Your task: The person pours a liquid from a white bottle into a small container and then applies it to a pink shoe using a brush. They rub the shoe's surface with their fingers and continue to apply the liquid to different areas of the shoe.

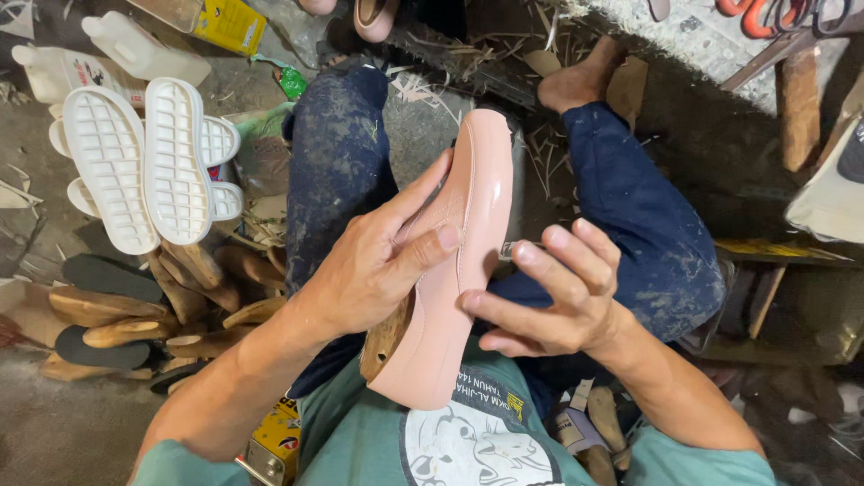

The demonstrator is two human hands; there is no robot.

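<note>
— Both hands hold our pink shoe [454, 270] at frame centre: left hand [373, 265] wrapped around it, right hand [562, 292] half open, fingertips touching.

— We judge the upper sits on its wooden last [385, 337]; white soles [148, 162], upper left, remain unattached.

A glossy pale pink shoe upper [454, 261] is stretched over a wooden last [385, 337], whose brown heel end shows at the lower left. The shoe is held above the lap, toe pointing away, tilted on its side, its smooth surface catching the light.
</note>
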